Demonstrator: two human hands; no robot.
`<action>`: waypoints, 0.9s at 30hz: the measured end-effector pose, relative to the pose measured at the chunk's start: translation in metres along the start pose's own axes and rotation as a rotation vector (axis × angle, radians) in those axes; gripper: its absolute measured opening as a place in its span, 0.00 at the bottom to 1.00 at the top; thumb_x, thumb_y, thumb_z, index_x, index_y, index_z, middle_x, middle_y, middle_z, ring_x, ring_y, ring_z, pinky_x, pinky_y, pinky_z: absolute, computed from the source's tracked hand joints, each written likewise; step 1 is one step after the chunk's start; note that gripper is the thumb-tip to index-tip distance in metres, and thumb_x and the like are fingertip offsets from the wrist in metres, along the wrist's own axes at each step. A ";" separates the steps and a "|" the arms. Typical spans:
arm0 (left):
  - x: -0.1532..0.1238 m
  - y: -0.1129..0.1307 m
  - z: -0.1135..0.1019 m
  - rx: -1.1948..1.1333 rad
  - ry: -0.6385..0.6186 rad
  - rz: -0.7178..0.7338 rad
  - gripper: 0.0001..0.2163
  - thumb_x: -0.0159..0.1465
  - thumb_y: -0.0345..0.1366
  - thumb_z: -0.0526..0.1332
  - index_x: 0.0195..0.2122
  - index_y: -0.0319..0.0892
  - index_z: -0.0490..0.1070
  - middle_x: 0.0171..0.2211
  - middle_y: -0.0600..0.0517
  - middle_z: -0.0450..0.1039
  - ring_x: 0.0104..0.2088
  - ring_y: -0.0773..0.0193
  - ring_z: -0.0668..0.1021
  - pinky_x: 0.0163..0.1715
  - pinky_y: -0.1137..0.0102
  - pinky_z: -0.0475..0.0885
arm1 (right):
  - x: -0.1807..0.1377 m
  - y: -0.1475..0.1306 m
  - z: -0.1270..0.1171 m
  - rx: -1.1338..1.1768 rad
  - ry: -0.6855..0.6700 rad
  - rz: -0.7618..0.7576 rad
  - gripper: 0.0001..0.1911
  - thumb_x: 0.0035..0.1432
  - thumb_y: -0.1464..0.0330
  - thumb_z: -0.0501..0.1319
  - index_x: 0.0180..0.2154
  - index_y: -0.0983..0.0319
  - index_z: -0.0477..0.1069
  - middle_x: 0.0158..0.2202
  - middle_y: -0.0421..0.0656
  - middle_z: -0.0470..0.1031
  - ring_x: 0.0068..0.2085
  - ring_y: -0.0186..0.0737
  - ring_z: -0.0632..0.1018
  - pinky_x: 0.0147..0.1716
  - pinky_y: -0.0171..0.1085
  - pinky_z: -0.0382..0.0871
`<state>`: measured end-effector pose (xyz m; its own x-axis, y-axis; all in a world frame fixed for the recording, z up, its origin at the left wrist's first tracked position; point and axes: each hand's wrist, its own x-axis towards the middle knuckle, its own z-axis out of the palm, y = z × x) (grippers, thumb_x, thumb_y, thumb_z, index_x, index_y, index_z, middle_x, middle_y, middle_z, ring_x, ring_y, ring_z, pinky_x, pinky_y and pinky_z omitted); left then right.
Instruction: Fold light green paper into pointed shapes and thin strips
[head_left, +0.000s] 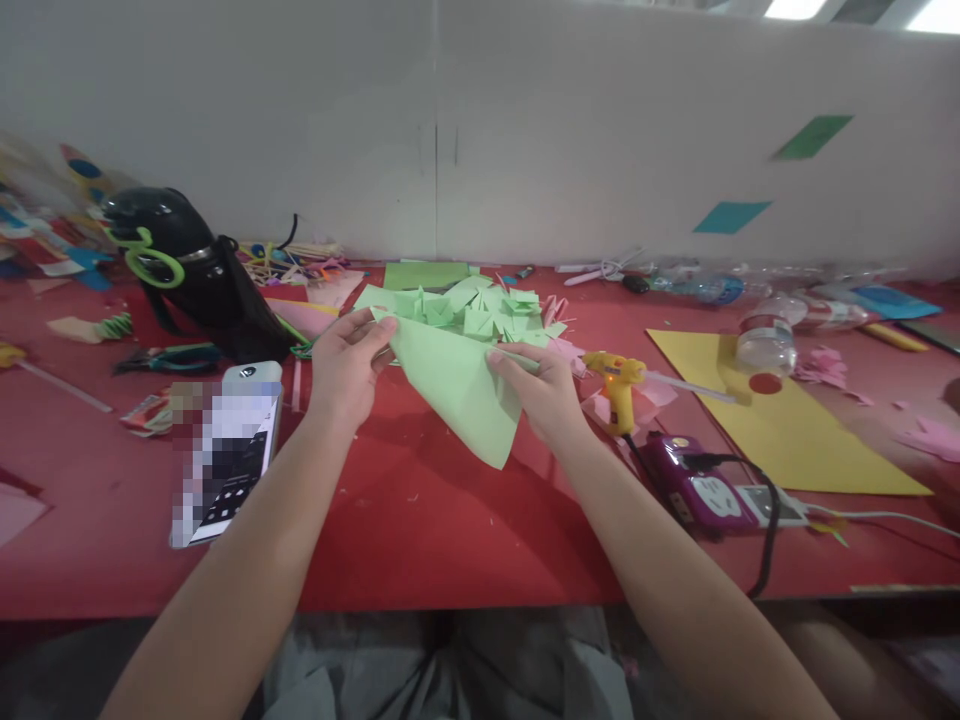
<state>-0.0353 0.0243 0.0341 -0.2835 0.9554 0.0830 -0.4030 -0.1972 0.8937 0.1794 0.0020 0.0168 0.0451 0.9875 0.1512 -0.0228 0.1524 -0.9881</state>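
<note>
1. The light green paper sheet (457,385) is held above the red table (427,560), in front of a pile of green folded pieces (484,315); its lower corner is hung toward the person.
2. A wrong crease could be made: the sheet looks thin, and it is already curved between the 2 grips. Too strong or uneven pinching would be the cause.
3. The folded pieces could be scattered if the fingers are pushed forward; whether they are touched now cannot be told.
4. A burn may be caused by the yellow glue gun (619,378), which is placed near the right hand (541,388). An orange light seems to be lit on it, so heat should be expected if the wrist is swung outward.
5. The phone (236,450) could be nudged by the left forearm (281,520).
6. By the left hand (346,365), nearly closed, the upper left corner is pinched, thumb in front and fingers behind.
7. By the right hand, also nearly closed, the right edge is gripped under the thumb; its other fingers are partly hidden.
8. The 2 forearms are stretched forward and inward.
</note>
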 end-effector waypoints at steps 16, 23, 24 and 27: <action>0.003 -0.002 -0.005 -0.011 -0.028 0.001 0.15 0.47 0.33 0.75 0.36 0.40 0.78 0.27 0.55 0.75 0.27 0.71 0.77 0.27 0.77 0.72 | -0.002 -0.005 0.002 -0.052 -0.001 0.061 0.21 0.45 0.55 0.72 0.38 0.61 0.80 0.34 0.44 0.79 0.33 0.39 0.76 0.31 0.37 0.69; 0.001 -0.002 -0.004 0.009 -0.046 0.036 0.14 0.46 0.33 0.75 0.35 0.41 0.77 0.26 0.55 0.75 0.27 0.71 0.77 0.27 0.77 0.73 | -0.002 -0.005 0.004 -0.019 -0.017 0.043 0.19 0.43 0.55 0.72 0.32 0.63 0.78 0.25 0.40 0.75 0.25 0.31 0.69 0.24 0.34 0.61; 0.001 -0.002 -0.004 0.018 -0.043 0.039 0.15 0.46 0.33 0.75 0.35 0.41 0.77 0.27 0.55 0.75 0.27 0.71 0.77 0.26 0.77 0.73 | -0.002 -0.005 0.003 -0.043 -0.024 0.036 0.19 0.45 0.55 0.72 0.32 0.63 0.78 0.25 0.40 0.75 0.25 0.31 0.69 0.24 0.34 0.61; 0.000 -0.001 -0.003 0.055 -0.018 0.071 0.16 0.46 0.34 0.75 0.36 0.40 0.77 0.26 0.55 0.75 0.27 0.70 0.77 0.26 0.76 0.74 | -0.003 -0.007 0.002 -0.131 -0.059 0.012 0.19 0.48 0.54 0.69 0.33 0.63 0.77 0.26 0.41 0.75 0.25 0.31 0.69 0.25 0.34 0.62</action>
<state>-0.0372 0.0236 0.0318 -0.2935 0.9434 0.1543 -0.3343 -0.2525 0.9080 0.1778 -0.0019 0.0235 -0.0132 0.9905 0.1367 0.1076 0.1373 -0.9847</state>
